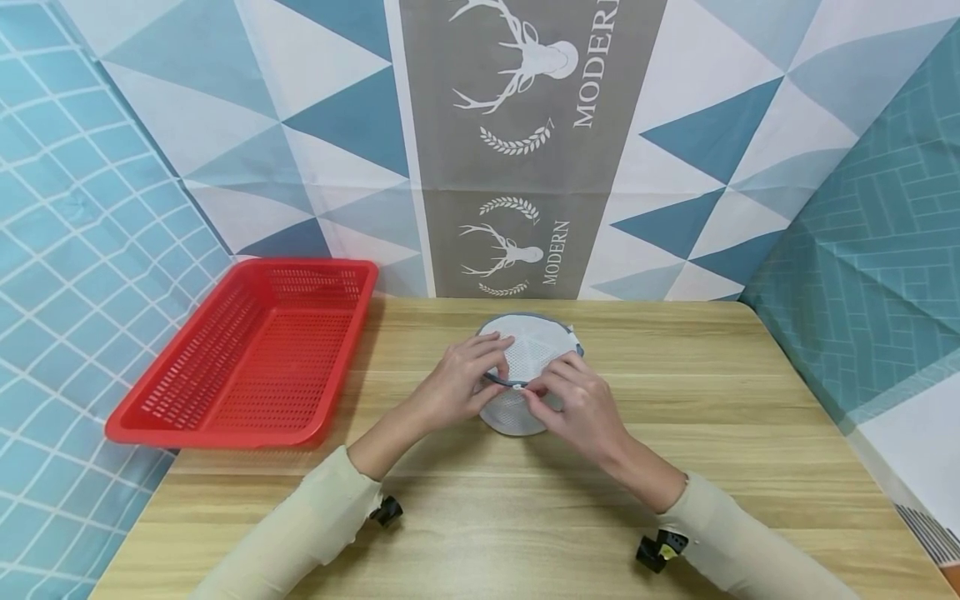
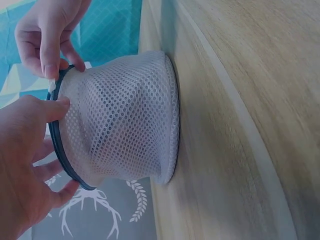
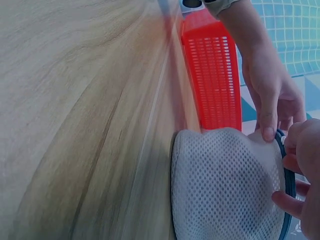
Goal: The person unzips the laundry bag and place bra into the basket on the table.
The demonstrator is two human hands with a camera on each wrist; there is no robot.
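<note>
A white mesh laundry bag (image 1: 516, 415), shaped like a drum, stands on the table with its dark zipper edge (image 2: 61, 145) around the top. My left hand (image 1: 467, 373) pinches that edge between thumb and fingers on the near left side. Just beside it, my right hand (image 1: 579, 402) pinches the edge near a small white zipper pull (image 1: 517, 387). In the left wrist view the mesh wall (image 2: 117, 115) bulges slightly. The right wrist view shows both hands close together at the rim, the fingers hiding part of the zipper.
A red plastic basket (image 1: 333, 400) with slotted walls stands at the left of the wooden table (image 1: 480, 517). Patterned sheets (image 1: 345, 133) hang behind and at both sides. Black wrist cameras (image 1: 652, 552) sit by the sleeves.
</note>
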